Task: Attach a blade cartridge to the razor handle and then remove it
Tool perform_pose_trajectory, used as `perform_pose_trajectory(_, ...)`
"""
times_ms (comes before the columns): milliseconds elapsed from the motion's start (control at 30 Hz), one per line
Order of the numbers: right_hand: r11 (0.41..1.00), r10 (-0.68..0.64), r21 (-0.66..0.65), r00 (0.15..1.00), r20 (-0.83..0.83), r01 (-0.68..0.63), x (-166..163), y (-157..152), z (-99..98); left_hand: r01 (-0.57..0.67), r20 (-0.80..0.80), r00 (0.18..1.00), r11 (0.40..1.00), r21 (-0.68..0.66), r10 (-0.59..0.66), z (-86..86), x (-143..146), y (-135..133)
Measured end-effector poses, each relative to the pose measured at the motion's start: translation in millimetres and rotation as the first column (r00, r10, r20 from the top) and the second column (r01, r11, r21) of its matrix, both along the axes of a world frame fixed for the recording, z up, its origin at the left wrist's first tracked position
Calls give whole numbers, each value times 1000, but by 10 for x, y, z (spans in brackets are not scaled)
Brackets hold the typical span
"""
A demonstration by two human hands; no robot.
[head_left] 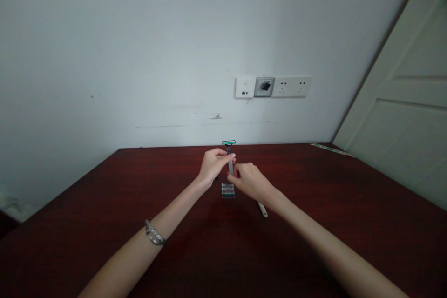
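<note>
A razor (229,148) with a green-edged head stands upright above the dark red table (104,205), head toward the wall. My left hand (213,165) pinches its neck just below the head. My right hand (248,180) is closed around the lower handle. A small clear cartridge case (227,190) lies on the table directly under both hands. A white handle-like object (262,209) pokes out from beneath my right wrist. A bracelet (154,233) is on my left wrist.
A white wall rises behind the table, with a row of switches and sockets (272,87). A pale door (401,116) stands at the right. A thin strip of paper (330,149) lies at the table's far right corner.
</note>
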State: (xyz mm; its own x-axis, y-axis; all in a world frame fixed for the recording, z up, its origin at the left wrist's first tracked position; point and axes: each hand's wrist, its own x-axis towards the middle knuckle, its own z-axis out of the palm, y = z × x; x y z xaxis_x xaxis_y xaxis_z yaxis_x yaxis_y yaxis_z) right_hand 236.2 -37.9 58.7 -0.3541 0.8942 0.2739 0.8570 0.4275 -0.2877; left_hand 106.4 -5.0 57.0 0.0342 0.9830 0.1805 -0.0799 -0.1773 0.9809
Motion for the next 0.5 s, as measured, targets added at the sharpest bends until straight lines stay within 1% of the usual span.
perform_pose_trajectory(67, 1000, -1, -15, 999, 45, 1, -5, -20, 16, 19, -7, 1000, 1000, -4, -19, -3, 4, -7)
perform_pose_trajectory(200, 1000, -8, 1, 996, 88, 8, -21, -55, 53, 79, -33, 996, 997, -8, -79, -20, -2, 7)
perform_pose_trajectory(267, 1000, -21, 1, 995, 97, 21, -21, -55, 69, 130, -46, 991, 992, -1, -130, -25, -31, 37)
perform_pose_trajectory(333, 999, -41, -8, 995, 93, 42, -8, -41, 82, 216, -108, 971, 976, -8, -215, -10, -99, 82)
perform_pose_trajectory(400, 998, -62, -23, 995, 77, 64, 13, -26, 89, 333, -238, 912, 942, -53, -335, 34, -216, 142)
perform_pose_trajectory(433, 997, -74, -35, 995, 68, 76, 21, -23, 90, 398, -322, 857, 914, -85, -403, 63, -293, 178)
perform_pose_trajectory(467, 995, -82, -48, 995, 60, 85, 23, -26, 87, 430, -396, 808, 896, -107, -436, 94, -379, 216)
perform_pose_trajectory(500, 994, -85, -64, 995, 54, 89, 17, -38, 79, 426, -447, 782, 896, -123, -434, 122, -472, 258)
